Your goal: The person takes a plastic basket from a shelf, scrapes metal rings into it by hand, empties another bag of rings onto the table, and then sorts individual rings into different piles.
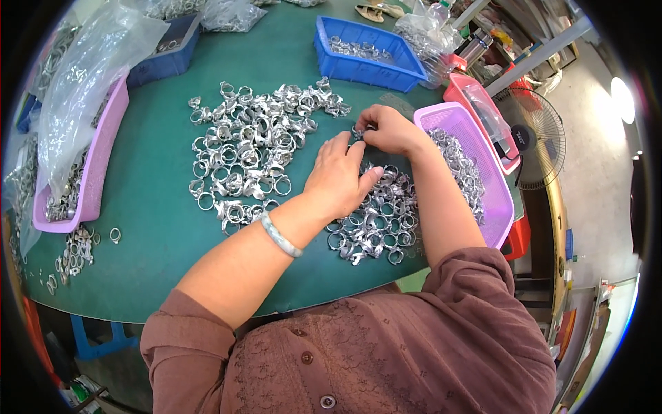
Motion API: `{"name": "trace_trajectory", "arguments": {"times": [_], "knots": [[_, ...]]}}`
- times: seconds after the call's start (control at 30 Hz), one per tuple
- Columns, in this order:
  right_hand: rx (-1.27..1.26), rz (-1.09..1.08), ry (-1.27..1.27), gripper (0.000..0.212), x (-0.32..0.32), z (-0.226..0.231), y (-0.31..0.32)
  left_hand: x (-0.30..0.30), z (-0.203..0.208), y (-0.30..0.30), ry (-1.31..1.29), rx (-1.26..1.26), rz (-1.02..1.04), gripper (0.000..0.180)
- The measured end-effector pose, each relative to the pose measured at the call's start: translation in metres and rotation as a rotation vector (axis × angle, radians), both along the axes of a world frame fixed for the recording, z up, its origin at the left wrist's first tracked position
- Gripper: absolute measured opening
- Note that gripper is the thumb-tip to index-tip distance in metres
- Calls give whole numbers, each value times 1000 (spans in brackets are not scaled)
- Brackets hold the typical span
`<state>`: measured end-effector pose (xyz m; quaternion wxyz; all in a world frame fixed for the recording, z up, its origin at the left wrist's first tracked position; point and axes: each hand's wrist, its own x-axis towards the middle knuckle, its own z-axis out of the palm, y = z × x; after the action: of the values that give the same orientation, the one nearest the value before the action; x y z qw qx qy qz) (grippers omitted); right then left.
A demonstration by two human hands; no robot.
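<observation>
A broad heap of silver metal rings [248,138] lies on the green table, left of my hands. Nearer my body and to the right is a second pile of silver rings [379,221]. My left hand [334,176] reaches between the two piles, palm down, its fingers stretched out and its thumb apart. Just beyond it, my right hand [389,130] is closed in a pinch on a small silver ring [358,132], partly hidden by the fingers. The left fingertips are close to this ring; whether they touch it I cannot tell.
A pink basket [498,207] of metal pieces stands by my right forearm, a red tray [476,103] beyond it. Blue bins [369,72] sit at the back. At left, another pink basket [103,152] lies under plastic bags [89,76]. A fan [531,138] stands right.
</observation>
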<state>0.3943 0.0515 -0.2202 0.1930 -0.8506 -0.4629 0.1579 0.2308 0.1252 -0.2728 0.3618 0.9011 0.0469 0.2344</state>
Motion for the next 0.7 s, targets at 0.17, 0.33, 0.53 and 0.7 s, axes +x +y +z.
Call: {"name": "trace_trajectory", "arguments": {"times": [0.17,0.33,0.53,0.7], "knots": [[-144,57,157,23,0,24,9,0,2,2,2,-14,4,57],[54,-100,-173,55,12,-7,34,4,-1,-2,-32,50,-10,55],[127,-128,-189,50,6,-18,44,4,-4,-1,-37,57,-29,52],[186,-199,19,35,2,-13,48,2,-5,2,-17,45,-27,52]]}}
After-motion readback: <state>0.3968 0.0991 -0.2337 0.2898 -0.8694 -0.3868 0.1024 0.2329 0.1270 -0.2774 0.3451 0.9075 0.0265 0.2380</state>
